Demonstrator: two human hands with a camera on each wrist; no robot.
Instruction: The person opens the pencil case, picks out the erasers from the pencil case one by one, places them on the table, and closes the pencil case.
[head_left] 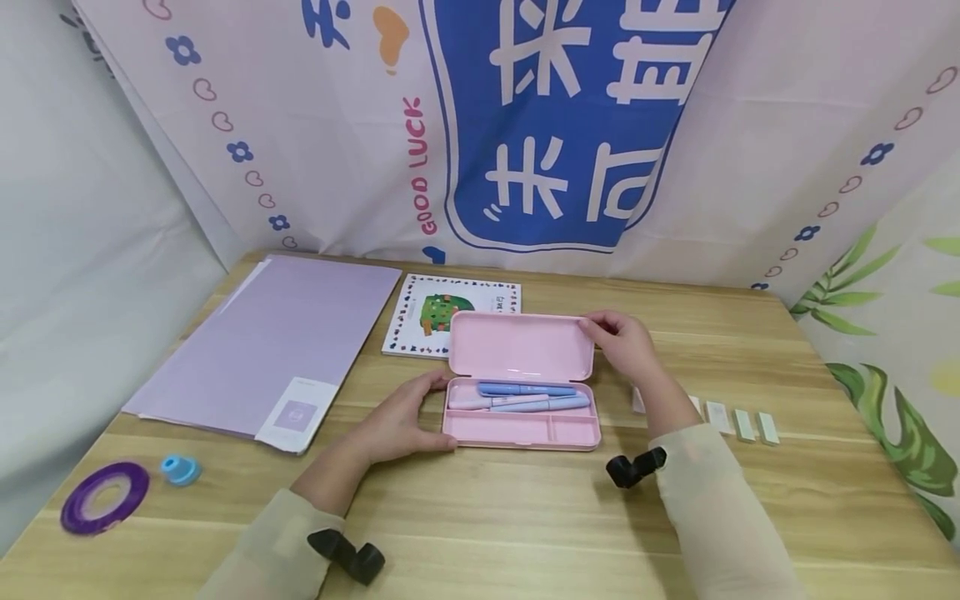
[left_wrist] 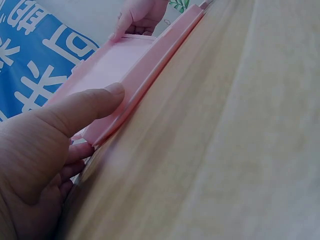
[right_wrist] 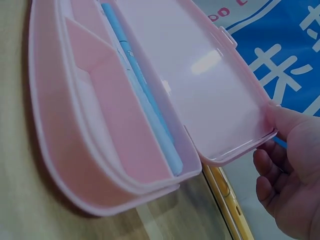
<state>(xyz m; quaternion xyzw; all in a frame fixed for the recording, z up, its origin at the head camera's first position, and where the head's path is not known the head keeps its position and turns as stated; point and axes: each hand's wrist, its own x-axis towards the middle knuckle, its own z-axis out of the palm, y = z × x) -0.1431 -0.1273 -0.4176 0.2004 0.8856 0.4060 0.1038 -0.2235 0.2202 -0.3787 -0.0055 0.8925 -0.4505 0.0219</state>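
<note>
A pink pencil case [head_left: 502, 430] lies on the table with its lid [head_left: 521, 346] raised. Inside, a blue pen [head_left: 527, 389], a light blue pen [head_left: 540, 403] and a pink pen [head_left: 468, 402] lie in the rear compartment; the front compartments hold nothing visible. My left hand [head_left: 393, 422] holds the case's left end, its thumb on the front wall in the left wrist view and fingertips by the far edge. My right hand [right_wrist: 295, 165] pinches the lid's upper right corner between thumb and fingers.
A purple folder [head_left: 277, 333] lies at the left, beside a booklet [head_left: 420, 333] partly behind the lid. Purple tape [head_left: 138, 492] and a small blue cap-like piece [head_left: 180, 469] sit front left. Several small pale blocks [head_left: 744, 425] line up at the right, partly behind my right arm.
</note>
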